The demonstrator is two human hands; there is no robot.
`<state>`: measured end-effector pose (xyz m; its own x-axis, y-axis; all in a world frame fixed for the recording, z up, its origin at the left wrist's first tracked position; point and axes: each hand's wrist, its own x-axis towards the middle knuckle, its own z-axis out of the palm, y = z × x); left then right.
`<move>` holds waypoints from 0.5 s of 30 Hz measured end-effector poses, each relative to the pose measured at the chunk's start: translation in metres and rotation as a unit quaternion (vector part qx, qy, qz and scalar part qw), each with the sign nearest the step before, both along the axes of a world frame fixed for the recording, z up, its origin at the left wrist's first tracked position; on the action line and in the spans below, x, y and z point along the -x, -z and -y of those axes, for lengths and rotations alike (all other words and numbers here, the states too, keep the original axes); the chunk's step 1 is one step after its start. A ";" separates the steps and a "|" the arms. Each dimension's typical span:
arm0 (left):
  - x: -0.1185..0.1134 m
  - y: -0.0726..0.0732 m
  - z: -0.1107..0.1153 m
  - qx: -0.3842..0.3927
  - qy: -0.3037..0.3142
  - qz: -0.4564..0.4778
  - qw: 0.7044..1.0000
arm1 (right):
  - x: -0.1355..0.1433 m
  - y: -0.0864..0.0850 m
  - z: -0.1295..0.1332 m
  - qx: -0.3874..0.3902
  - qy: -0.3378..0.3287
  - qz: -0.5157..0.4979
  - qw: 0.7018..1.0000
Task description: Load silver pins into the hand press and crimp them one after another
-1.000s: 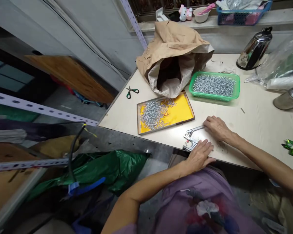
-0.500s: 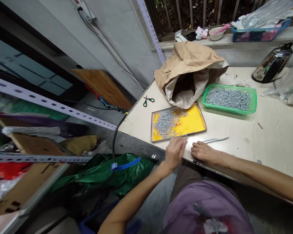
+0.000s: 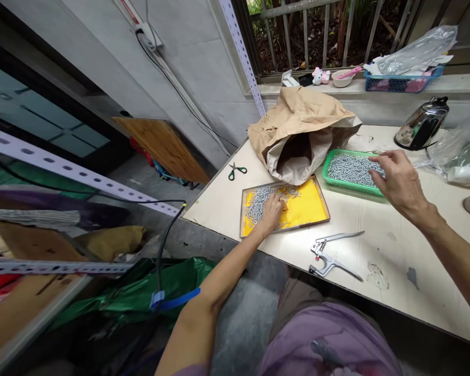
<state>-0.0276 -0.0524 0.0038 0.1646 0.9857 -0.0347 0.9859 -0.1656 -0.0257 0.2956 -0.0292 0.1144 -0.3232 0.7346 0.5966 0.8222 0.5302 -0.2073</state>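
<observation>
My left hand (image 3: 273, 211) reaches into a shallow tray (image 3: 317, 218) with a yellow bottom, its fingers drawn together at a heap of small silvery metal pins (image 3: 255, 204); whatever is between the fingertips is hidden. Over the right end of a green plastic basket (image 3: 329, 180) hovers my right hand (image 3: 402, 184), thumb and fingers apart. Similar small metal pieces (image 3: 350, 168) fill that basket. Hand pliers (image 3: 329, 261) with spread grey handles lie on the table near its front edge, touched by neither hand.
Behind the tray a brown paper bag (image 3: 303, 117) lies with its mouth toward me. Green-handled scissors (image 3: 237, 171) rest at the table's left. A metal kettle (image 3: 422, 124) and clear plastic wrapping (image 3: 460, 149) stand at right. A blue basket (image 3: 403, 82) sits on the windowsill.
My right hand has left the pliers at the front edge and moved up and right to the green basket. My left hand has moved forward into the yellow tray.
</observation>
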 end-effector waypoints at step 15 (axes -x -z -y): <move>-0.002 -0.021 0.009 -0.010 0.003 0.090 0.996 | 0.029 0.095 0.146 0.396 -0.158 0.091 0.900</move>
